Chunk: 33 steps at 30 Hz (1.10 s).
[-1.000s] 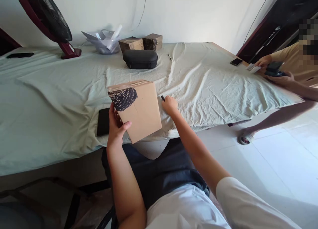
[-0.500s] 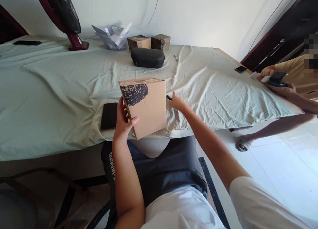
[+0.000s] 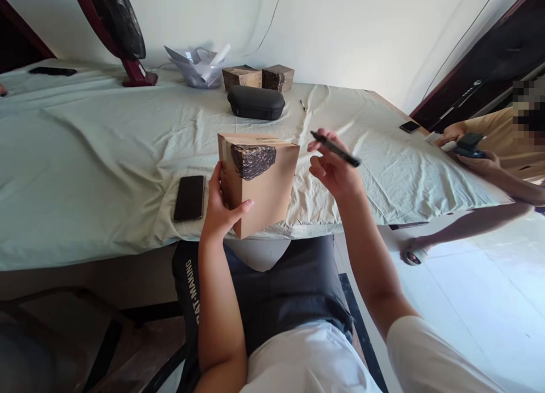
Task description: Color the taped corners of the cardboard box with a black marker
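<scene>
Okay | left hand [image 3: 220, 212] grips carton [image 3: 270, 191], left side: brace firmly | right hand [image 3: 341, 174] grasps marker [image 3: 337, 149]: avoid cloth [image 3: 106, 154]

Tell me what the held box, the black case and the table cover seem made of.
Box: matte cardboard, by its brown faces and crisp folded edges. Black case: possibly fabric or plastic, dull and smooth, firmly rounded. Table cover: probably thin cloth, matte, given its soft wrinkles and draped edge.

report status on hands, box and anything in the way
Left hand gripping cardboard box, scribbled black near one corner. Right hand holding black marker, apart from box. Smartphone left of box, not blocking marker.
</scene>
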Available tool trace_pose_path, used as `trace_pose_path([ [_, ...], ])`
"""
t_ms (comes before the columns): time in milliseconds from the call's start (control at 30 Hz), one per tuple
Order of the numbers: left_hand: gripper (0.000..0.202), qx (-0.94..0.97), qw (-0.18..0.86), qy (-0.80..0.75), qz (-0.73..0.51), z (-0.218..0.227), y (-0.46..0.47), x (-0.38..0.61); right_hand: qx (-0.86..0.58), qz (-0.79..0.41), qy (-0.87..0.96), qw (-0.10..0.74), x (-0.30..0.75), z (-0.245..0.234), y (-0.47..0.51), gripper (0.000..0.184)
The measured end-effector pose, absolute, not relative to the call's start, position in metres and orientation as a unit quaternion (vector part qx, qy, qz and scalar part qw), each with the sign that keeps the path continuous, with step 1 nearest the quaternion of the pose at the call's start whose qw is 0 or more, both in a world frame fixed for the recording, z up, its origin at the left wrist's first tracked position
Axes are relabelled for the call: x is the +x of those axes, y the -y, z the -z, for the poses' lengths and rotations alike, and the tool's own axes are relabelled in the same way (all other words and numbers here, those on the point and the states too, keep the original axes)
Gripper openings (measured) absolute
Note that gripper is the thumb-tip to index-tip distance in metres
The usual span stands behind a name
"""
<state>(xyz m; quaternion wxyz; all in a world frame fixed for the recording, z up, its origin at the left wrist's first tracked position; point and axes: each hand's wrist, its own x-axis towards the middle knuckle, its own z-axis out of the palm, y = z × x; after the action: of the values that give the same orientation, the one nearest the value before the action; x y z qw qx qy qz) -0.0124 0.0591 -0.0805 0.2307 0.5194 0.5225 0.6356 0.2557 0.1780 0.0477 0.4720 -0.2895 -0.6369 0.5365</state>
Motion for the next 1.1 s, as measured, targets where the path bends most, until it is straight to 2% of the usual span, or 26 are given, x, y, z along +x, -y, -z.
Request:
trace_pose_path([
  [133, 0.124, 0.551, 0.188, -0.537, -0.610, 0.066, -0.055, 0.000, -0.214, -0.441, 0.696, 0.525, 0.231, -0.074, -0.150, 0.042],
  [200, 0.125, 0.571, 0.153, -0.543, -0.597, 0.059, -0.053, 0.006, -0.153, -0.415, 0.730, 0.522, 0.219, -0.084, -0.141, 0.043],
  [300, 0.126, 0.588, 0.123, -0.547, -0.583, 0.052, -0.053, 0.012, -0.070, -0.374, 0.792, 0.477, 0.203, -0.096, -0.138, 0.018],
  [367, 0.126, 0.594, 0.116, -0.545, -0.580, 0.050, -0.053, 0.015, -0.036, -0.354, 0.823, 0.444, 0.197, -0.102, -0.141, 0.008],
  [533, 0.121, 0.608, 0.109, -0.539, -0.573, 0.047, -0.051, 0.021, -0.065, -0.364, 0.839, 0.398, 0.194, -0.102, -0.144, 0.008],
  [700, 0.115, 0.610, 0.118, -0.539, -0.569, 0.044, -0.050, 0.023, -0.102, -0.318, 0.874, 0.353, 0.196, -0.106, -0.142, 0.017],
  [833, 0.122, 0.625, 0.100, -0.536, -0.559, 0.047, -0.052, 0.021, -0.073, -0.305, 0.893, 0.322, 0.198, -0.111, -0.143, 0.018],
  [1000, 0.130, 0.630, 0.075, -0.556, -0.536, 0.049, -0.053, 0.023, -0.016, -0.279, 0.894, 0.350, 0.204, -0.104, -0.149, 0.015],
  [1100, 0.131, 0.631, 0.074, -0.555, -0.536, 0.049, -0.053, 0.025, -0.045, -0.269, 0.906, 0.324, 0.209, -0.101, -0.153, 0.017],
])
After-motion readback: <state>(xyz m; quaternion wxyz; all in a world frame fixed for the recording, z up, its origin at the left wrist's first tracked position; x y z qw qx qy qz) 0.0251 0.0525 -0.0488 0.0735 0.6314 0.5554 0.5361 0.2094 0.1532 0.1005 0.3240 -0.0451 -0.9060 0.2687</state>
